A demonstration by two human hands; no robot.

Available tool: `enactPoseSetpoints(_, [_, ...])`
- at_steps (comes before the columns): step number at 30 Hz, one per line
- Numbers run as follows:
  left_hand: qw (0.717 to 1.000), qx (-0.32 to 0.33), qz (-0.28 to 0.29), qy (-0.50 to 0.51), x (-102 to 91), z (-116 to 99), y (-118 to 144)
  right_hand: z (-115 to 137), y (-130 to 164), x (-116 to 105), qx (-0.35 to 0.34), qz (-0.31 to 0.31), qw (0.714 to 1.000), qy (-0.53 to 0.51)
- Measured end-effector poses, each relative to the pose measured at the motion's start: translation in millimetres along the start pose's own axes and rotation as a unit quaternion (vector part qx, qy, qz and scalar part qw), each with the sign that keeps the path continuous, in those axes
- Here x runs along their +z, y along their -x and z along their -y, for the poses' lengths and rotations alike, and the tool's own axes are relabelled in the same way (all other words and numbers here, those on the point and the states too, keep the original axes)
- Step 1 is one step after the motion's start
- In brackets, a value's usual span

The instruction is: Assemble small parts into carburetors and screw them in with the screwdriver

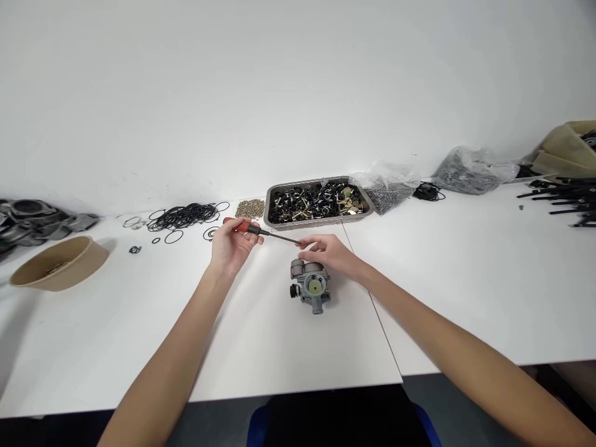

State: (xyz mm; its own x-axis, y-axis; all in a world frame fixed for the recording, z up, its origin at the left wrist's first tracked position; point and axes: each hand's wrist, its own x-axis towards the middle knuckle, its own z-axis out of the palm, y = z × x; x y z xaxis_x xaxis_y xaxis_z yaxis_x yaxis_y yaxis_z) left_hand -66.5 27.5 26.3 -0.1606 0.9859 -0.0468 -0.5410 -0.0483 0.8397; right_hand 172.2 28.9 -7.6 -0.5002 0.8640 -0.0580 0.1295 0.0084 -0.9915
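My left hand [235,245] is closed around the red and black handle of a screwdriver [279,236], whose shaft points right. At its tip, the thumb and fingers of my right hand [328,253] are pinched together; anything small between them is too hidden to make out. Just below my right hand, a grey metal carburetor [316,303] stands on the white table [261,347]. It has a round bore facing me and a black knob on its left side. My right hand is right above its top, and I cannot tell whether they touch.
Behind my hands is a metal tray [307,227] of small black and brass parts. Left of it lie small brass pieces [250,209], black rubber rings [184,217] and a tan bowl [60,264]. Plastic bags [475,171] and black rods [565,195] lie to the right.
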Motion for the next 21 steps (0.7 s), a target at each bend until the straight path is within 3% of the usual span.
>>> enactPoseSetpoints(9, [1.0, -0.002, 0.024, -0.015, 5.0, -1.3, 4.4, -1.6, 0.7, 6.6, -0.004, -0.006, 1.0, -0.022])
enactPoseSetpoints(21, [1.0, 0.007, 0.011, -0.019, 7.1, -2.2, 5.0, -0.8, 0.0, 4.4, -0.038, -0.053, 0.998, -0.012])
